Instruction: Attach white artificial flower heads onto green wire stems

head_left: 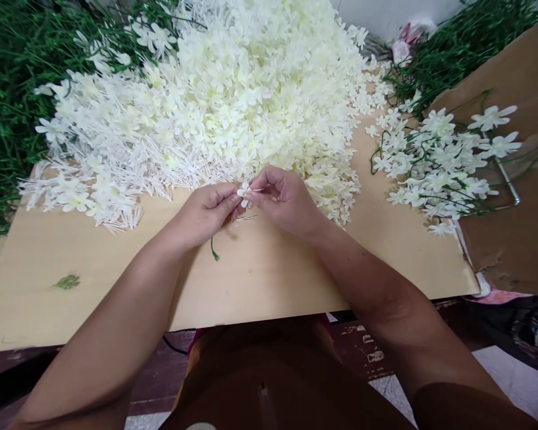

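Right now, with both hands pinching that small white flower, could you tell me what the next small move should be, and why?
Probably press the white flower onto the green stem: the left hand and right hand pinch it together, and the stem hangs below the left hand.

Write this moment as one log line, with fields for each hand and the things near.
left hand: pinches white flower | right hand: pinches same flower | green stem: hangs below | flower pile: behind | board: under

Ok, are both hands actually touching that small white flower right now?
Touching. The head view shows the left hand and right hand fingertips pinching the small white flower between them, above the wooden board.
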Demonstrator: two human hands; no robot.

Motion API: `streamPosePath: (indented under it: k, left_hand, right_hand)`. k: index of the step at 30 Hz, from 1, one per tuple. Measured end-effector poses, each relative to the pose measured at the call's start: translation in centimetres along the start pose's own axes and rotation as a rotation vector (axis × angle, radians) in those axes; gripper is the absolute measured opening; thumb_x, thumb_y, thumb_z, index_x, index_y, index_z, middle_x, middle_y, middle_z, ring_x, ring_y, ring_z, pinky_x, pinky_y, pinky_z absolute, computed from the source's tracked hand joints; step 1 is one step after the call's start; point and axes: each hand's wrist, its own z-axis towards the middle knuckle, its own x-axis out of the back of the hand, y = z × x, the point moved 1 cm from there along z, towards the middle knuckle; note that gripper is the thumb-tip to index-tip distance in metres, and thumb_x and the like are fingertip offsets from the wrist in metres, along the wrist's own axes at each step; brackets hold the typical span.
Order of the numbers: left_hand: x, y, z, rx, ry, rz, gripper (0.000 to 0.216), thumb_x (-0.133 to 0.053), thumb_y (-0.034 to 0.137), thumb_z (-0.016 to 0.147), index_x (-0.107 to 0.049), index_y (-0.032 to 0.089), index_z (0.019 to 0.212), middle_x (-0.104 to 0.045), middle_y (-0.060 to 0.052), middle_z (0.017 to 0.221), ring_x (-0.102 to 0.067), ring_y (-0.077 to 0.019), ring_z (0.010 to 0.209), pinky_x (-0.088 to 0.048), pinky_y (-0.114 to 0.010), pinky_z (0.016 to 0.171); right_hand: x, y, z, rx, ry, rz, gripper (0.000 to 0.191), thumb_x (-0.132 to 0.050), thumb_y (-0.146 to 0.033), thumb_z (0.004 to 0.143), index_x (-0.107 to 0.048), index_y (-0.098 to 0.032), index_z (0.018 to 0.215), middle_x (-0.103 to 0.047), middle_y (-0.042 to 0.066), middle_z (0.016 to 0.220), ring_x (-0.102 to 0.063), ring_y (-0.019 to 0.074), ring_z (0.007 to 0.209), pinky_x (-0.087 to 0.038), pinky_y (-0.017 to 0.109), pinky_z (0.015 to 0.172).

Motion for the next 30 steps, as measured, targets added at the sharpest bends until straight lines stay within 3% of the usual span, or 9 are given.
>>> streamPosePath:
  k: [6,13,25,30]
  left_hand:
    - [-0.2,-0.4,0.2,-0.028,-0.027,-0.022,0.048,-0.061,0.054,0.086,-0.045,0.02,0.056,-0.044,0.001,0.054,-0.039,-0.0119,0.052,-0.032,-0.026,0.052]
    - [-0.3,-0.9,0.4,-0.031,-0.065,-0.036,0.039,-0.063,0.041,0.084,-0.047,0.02,0.056,-0.042,0.002,0.054,-0.036,-0.0119,0.051,-0.029,-0.027,0.053]
    - [-0.6,-0.7,0.5,-0.101,-0.067,0.011,0.027,-0.053,0.022,0.085,-0.047,0.019,0.059,-0.04,0.004,0.054,-0.035,-0.0099,0.05,-0.031,-0.025,0.054]
    - [-0.3,-0.5,0.4,-0.089,-0.085,-0.026,0.028,-0.05,0.021,0.088,-0.046,0.018,0.061,-0.04,0.004,0.054,-0.035,-0.0087,0.05,-0.031,-0.023,0.053]
  right_hand:
    - [0.1,0.8,0.3,-0.053,-0.037,0.038,0.05,-0.084,-0.058,0.062,-0.051,-0.021,0.067,-0.059,-0.004,0.066,-0.057,0.0105,0.063,-0.053,0.028,0.065]
    - [0.3,2.0,0.5,-0.115,-0.105,0.035,0.052,-0.086,-0.058,0.061,-0.049,-0.022,0.067,-0.046,-0.007,0.058,-0.041,0.0075,0.054,-0.039,0.024,0.053]
    - [0.4,2.5,0.5,-0.12,-0.1,0.025,0.053,-0.088,-0.055,0.058,-0.051,-0.019,0.066,-0.051,-0.004,0.063,-0.044,0.0072,0.059,-0.038,0.024,0.056]
    - [0.4,1.9,0.5,-0.219,-0.073,0.111,0.053,-0.092,-0.05,0.051,-0.055,-0.017,0.066,-0.054,-0.006,0.059,-0.046,0.005,0.054,-0.037,0.021,0.051]
